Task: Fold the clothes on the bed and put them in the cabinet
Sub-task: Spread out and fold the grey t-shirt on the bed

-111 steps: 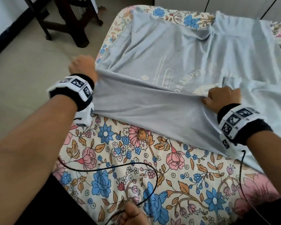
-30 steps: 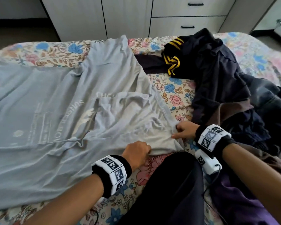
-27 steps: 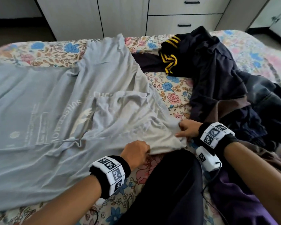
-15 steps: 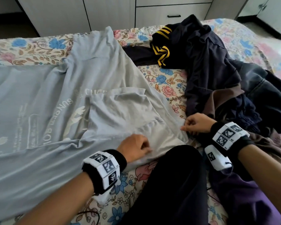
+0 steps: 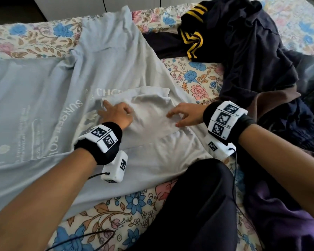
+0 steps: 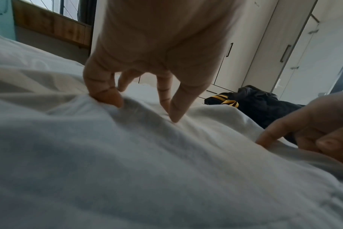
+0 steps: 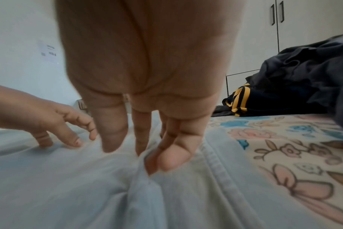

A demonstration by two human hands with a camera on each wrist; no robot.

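Pale grey-blue T-shirt [image 5: 43, 98] lies spread across the bed [image 5: 194, 77], printed side up, one sleeve folded back over the chest. Both hands work that folded sleeve. Left hand [image 5: 116, 115] rests on its left part, fingers [image 6: 106, 93] bent down, fingertips pressing into the cloth; nothing pinched that the wrist view shows. Right hand [image 5: 185, 115] sits just beside, on the sleeve's right part; the right wrist view shows thumb and a fingertip pinching a small ridge of the fabric beside a stitched hem. Marker-covered bands on both wrists. Heap of dark clothes [image 5: 257, 57], one piece with yellow stripes, lies on the floral bedsheet to the right, apart from the shirt. White cabinet doors [image 7: 303, 27] stand beyond the bed. A dark-trousered knee [image 5: 203, 192] is in the foreground.
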